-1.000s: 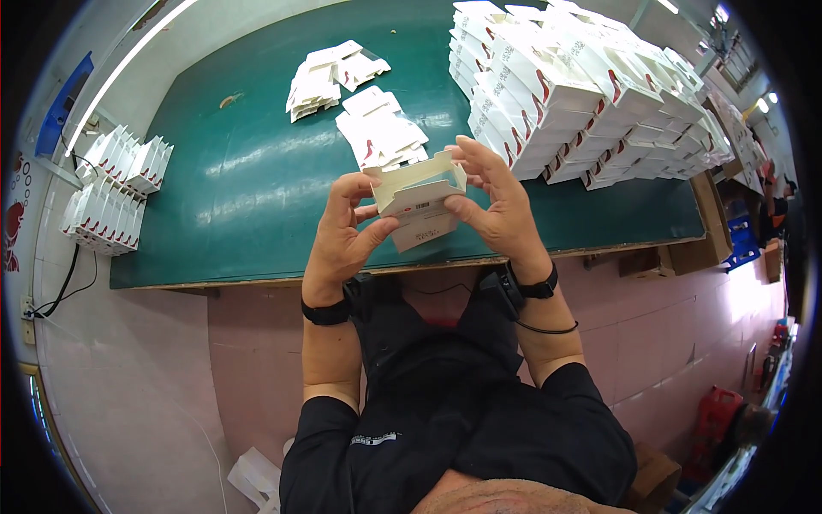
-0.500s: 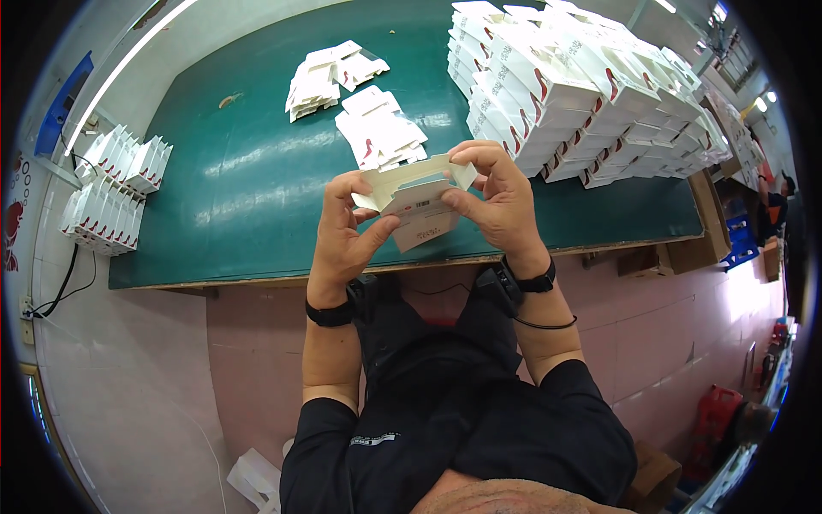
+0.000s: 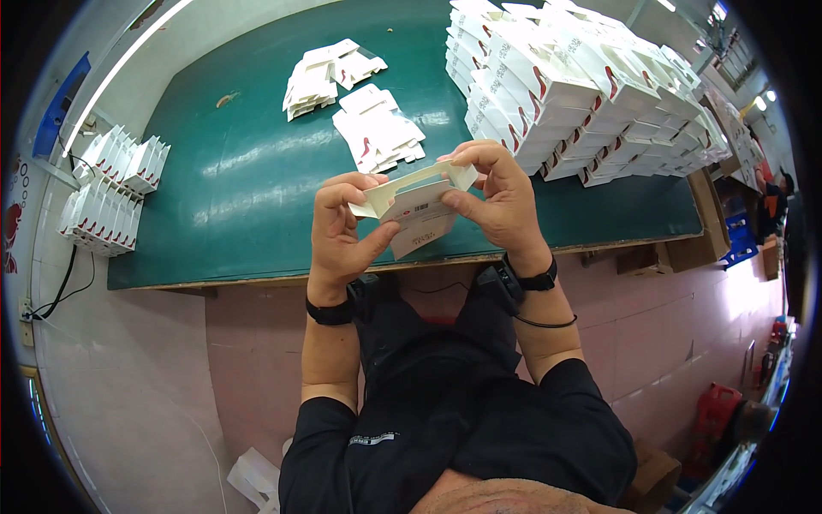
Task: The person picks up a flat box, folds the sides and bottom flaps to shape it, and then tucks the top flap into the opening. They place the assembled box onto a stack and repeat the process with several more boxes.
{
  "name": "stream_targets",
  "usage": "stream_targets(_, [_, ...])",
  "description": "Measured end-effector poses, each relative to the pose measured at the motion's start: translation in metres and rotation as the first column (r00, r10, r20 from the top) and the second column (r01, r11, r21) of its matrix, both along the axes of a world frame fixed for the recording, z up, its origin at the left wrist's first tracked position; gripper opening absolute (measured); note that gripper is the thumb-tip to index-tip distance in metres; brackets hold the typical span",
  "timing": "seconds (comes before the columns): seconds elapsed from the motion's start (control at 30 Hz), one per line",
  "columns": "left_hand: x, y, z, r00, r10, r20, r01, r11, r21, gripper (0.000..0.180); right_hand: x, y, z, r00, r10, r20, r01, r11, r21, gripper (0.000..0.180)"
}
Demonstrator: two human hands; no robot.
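Centrally in the frame, the open-topped white cardboard box with raised end flaps (image 3: 420,216) is held above the near table edge. The left hand (image 3: 336,236) pinches its left end between thumb and fingers; the right hand (image 3: 505,206) grips its right end likewise. Beyond, on the green-topped table (image 3: 218,184), lies a pile of flattened white cartons (image 3: 377,133), with a second flattened pile (image 3: 318,79) farther up. White boxes with red marks (image 3: 548,107) stand stacked at upper right.
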State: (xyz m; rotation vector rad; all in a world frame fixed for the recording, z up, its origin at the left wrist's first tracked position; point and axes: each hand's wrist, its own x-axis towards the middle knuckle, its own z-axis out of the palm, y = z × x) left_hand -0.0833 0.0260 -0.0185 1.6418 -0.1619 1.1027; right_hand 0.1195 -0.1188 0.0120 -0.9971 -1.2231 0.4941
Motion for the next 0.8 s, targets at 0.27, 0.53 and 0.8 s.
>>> stream_targets(0.27, [-0.004, 0.001, 0.003, 0.998, -0.030, -0.064, 0.032, 0.999, 0.032, 0.061, 0.003, 0.000, -0.006, 0.999, 0.002, 0.033, -0.002, 1.000, 0.001, 0.047])
stream_targets(0.53, [-0.010, -0.003, 0.020, 0.972, -0.002, -0.234, 0.021, 0.997, 0.078, 0.061, 0.000, -0.004, -0.001, 1.000, -0.022, 0.020, 0.023, 0.999, -0.046, 0.048])
stream_targets(0.8, [-0.014, 0.000, 0.030, 0.954, 0.045, -0.297, 0.017, 0.979, 0.204, 0.051, 0.001, -0.004, -0.004, 0.993, -0.041, 0.109, 0.040, 0.999, 0.012, 0.040])
